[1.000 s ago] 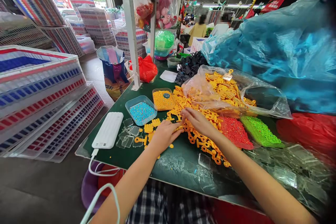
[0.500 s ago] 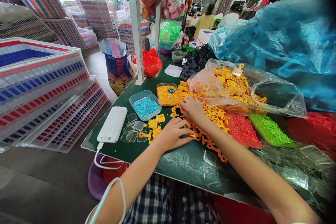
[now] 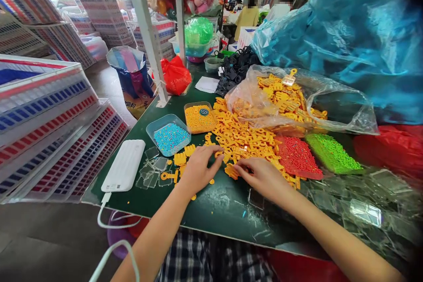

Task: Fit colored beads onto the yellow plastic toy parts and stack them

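Fingers (image 3: 211,163) of the left hand (image 3: 198,169) arch downward, slightly apart, just beside the loose yellow plastic pieces (image 3: 244,141). The right hand (image 3: 264,176) bunches its fingertips against them, any grip unclear. The pieces heap at twelve o'clock, with a clear plastic bag (image 3: 291,101) beyond and a tray (image 3: 147,128) of blue beads at eleven.

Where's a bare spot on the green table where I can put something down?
Try the front of the green table, below your left hand and right hand. There's a small gap between the power bank and the blue bead tray. The middle is crowded with yellow pieces, and the right with clear squares.
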Demonstrator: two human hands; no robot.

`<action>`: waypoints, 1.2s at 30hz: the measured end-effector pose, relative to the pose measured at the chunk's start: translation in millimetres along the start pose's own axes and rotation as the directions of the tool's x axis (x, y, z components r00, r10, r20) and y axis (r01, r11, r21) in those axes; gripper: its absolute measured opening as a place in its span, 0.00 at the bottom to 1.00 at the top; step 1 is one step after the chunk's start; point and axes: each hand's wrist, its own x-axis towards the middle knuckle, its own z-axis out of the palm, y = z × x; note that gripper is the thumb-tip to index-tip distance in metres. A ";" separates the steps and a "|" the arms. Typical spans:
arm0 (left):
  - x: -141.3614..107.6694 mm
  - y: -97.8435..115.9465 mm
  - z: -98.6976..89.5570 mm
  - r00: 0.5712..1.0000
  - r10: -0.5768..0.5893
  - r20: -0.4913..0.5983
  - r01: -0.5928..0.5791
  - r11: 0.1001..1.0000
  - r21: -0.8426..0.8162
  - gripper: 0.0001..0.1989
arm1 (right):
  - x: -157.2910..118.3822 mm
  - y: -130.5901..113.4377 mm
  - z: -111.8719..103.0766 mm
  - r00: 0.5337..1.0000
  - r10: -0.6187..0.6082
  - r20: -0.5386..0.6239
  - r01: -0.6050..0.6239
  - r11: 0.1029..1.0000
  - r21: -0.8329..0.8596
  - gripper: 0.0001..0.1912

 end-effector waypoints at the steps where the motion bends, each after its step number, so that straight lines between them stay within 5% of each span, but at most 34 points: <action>1: 0.4 0.4 -0.3 0.996 -0.044 0.075 0.043 0.999 0.012 0.08 | -1.7 0.6 3.1 1.000 -0.019 -0.020 0.019 0.999 -0.029 0.17; 9: 5.0 2.2 0.2 0.876 -0.250 0.412 0.230 0.968 0.099 0.05 | -11.9 11.8 18.4 0.947 -0.217 -0.237 0.146 0.948 -0.283 0.15; 18: 7.5 2.7 -0.1 0.835 -0.264 0.482 0.171 0.958 0.229 0.05 | -15.1 6.2 26.0 0.914 -0.262 -0.309 0.157 0.932 -0.326 0.16; 26: 6.4 3.4 1.7 0.884 -0.146 0.444 0.069 0.980 0.186 0.05 | -16.7 7.4 29.6 0.908 -0.328 -0.261 0.243 0.919 -0.309 0.07; 36: 6.7 13.1 -3.3 0.962 -0.007 0.275 -0.002 0.999 0.034 0.05 | -12.5 9.0 42.9 0.830 -0.472 -0.297 0.391 0.872 -0.294 0.07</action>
